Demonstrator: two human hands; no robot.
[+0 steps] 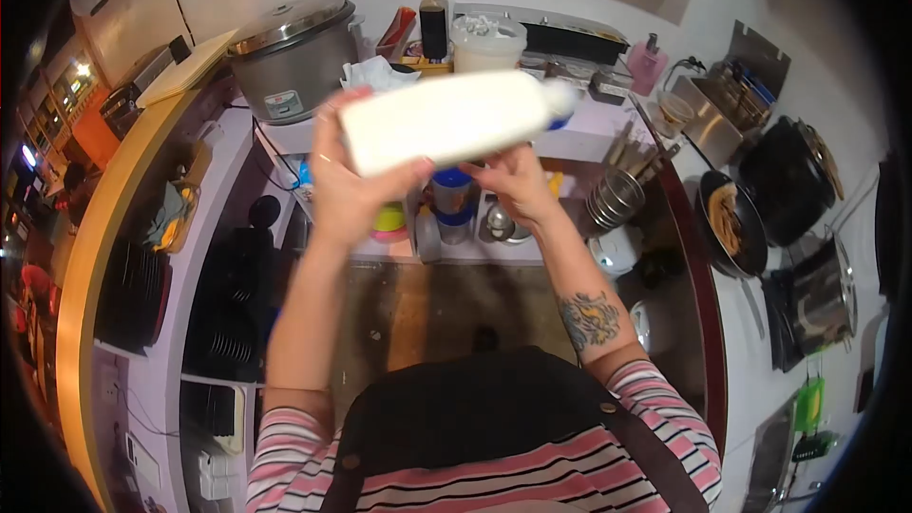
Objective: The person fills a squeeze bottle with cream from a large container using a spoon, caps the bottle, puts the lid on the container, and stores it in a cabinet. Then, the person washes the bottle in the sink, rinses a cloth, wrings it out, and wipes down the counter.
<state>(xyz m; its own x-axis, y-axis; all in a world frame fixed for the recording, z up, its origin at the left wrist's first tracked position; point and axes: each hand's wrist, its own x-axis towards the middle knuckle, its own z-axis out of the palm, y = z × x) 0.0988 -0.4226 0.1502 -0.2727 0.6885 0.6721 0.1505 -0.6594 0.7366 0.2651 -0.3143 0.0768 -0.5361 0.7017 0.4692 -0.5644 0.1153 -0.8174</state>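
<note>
A large white plastic bottle [442, 122] is held nearly sideways in front of me, blurred by motion, its neck and blue cap [560, 114] pointing right. My left hand [356, 166] grips its base end, thumb across the near side and fingers over the end. Under the neck half is my right hand [518, 185], fingers curled up against the underside; the bottle hides some of its fingertips. Just below the bottle, a jar with a blue lid [454, 195] stands on the lower shelf.
A big rice cooker [294, 57] stands at the back left, beside a white tub [487, 43] and a dark sauce bottle [433, 24]. To the right are a pink pump bottle [648, 66], a frying pan [731, 223] with food and a steel pot [825, 285].
</note>
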